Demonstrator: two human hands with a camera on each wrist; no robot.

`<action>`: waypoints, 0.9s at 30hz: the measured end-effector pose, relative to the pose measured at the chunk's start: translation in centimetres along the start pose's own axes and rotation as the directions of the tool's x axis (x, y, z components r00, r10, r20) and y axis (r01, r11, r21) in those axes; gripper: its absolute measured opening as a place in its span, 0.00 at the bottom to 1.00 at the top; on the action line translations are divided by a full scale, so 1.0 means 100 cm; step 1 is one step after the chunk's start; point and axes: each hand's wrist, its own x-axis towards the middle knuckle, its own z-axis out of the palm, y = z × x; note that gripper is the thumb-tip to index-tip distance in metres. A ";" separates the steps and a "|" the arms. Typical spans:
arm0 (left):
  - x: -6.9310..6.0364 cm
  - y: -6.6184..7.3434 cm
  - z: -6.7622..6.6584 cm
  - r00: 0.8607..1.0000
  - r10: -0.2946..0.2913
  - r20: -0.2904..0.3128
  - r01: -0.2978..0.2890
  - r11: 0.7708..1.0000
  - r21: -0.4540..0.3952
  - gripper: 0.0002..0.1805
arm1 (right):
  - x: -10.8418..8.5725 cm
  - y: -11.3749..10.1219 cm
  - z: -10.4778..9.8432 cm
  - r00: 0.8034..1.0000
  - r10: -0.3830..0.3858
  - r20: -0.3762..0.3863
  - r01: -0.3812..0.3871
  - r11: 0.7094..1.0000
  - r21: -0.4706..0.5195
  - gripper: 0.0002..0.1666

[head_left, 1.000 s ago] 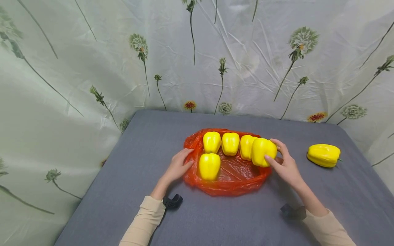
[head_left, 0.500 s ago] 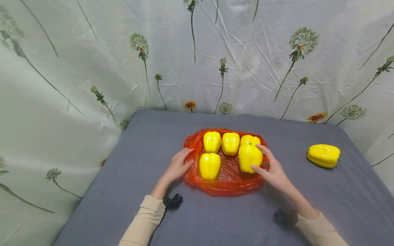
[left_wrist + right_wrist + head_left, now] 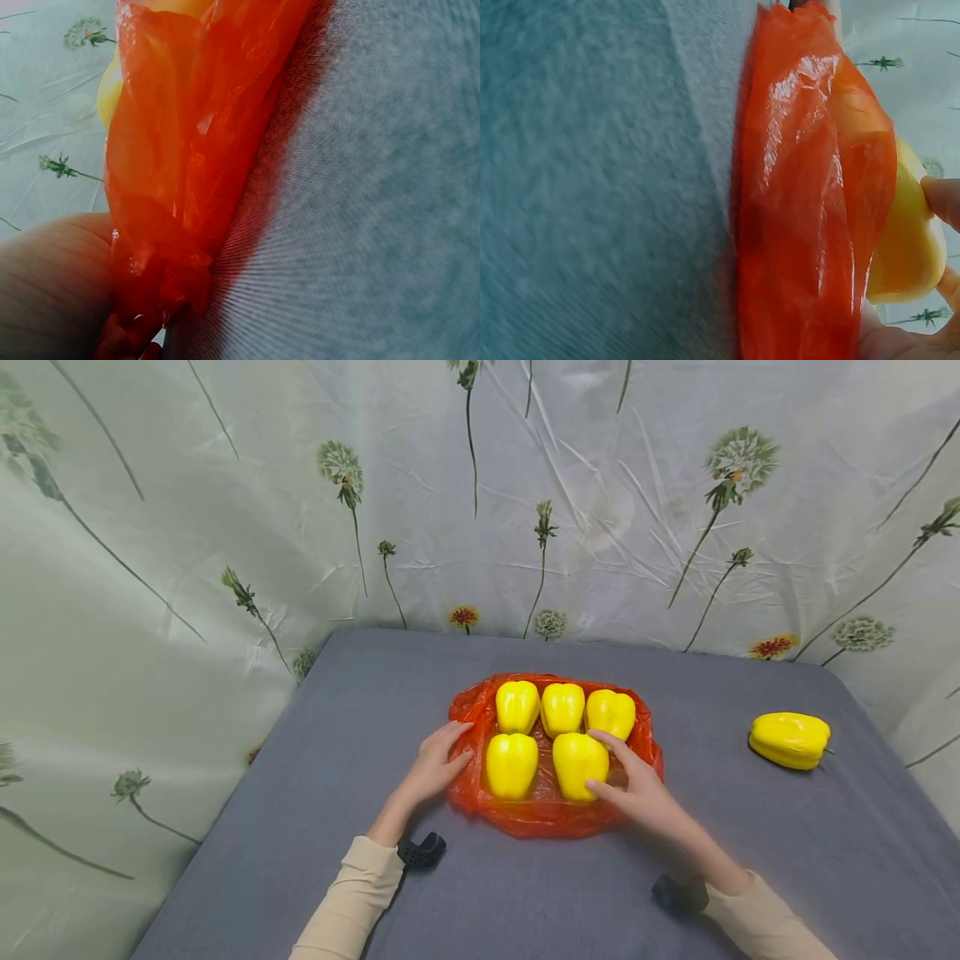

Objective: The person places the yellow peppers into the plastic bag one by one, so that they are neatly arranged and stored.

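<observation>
A red plastic bag (image 3: 551, 822) lies with its mouth spread wide, and several yellow bell peppers stand upright in it in two rows. My right hand (image 3: 648, 802) holds the front right bell pepper (image 3: 579, 767) between thumb and fingers, low inside the bag. Over the bag's front wall, the right wrist view shows the same pepper (image 3: 907, 240) with fingertips (image 3: 943, 199) on it. My left hand (image 3: 431, 768) grips the left rim of the bag, beside the front left pepper (image 3: 512, 766). Red plastic (image 3: 180, 165) bunches at that hand in the left wrist view.
Another yellow bell pepper (image 3: 790, 740) lies on its side at the right of the grey-covered table (image 3: 300, 827), its green stem pointing right. Behind and left of the table hangs a pale curtain (image 3: 420, 485) with a dandelion print.
My right hand has carried the bell pepper leftward and down, from above the bag's right edge into the front row. My left hand has stayed at the left rim.
</observation>
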 end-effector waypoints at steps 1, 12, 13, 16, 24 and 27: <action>0.000 0.000 0.000 1.000 -0.003 0.004 0.003 1.000 0.000 0.27 | 0.000 0.000 0.001 1.000 -0.001 0.005 0.001 1.000 -0.003 0.43; -0.001 -0.001 0.000 1.000 0.015 -0.015 -0.015 1.000 -0.002 0.27 | -0.001 -0.002 0.013 0.999 -0.026 0.036 0.026 1.000 0.010 0.42; -0.001 -0.001 0.000 1.000 0.011 -0.013 -0.011 1.000 -0.003 0.27 | -0.001 -0.003 0.014 0.999 -0.024 0.032 0.024 1.000 0.010 0.42; 0.000 -0.002 0.000 1.000 0.005 -0.005 -0.005 1.000 0.002 0.27 | 0.000 -0.004 0.018 1.000 -0.003 0.027 0.002 1.000 0.010 0.42; -0.002 -0.003 0.002 0.997 0.068 -0.045 -0.068 0.998 -0.016 0.26 | 0.002 -0.003 0.024 0.998 0.069 0.003 -0.069 0.998 -0.008 0.43; -0.004 -0.002 0.002 0.994 0.088 -0.064 -0.089 0.996 -0.019 0.26 | 0.003 -0.002 0.025 0.998 0.070 0.010 -0.070 0.998 -0.004 0.42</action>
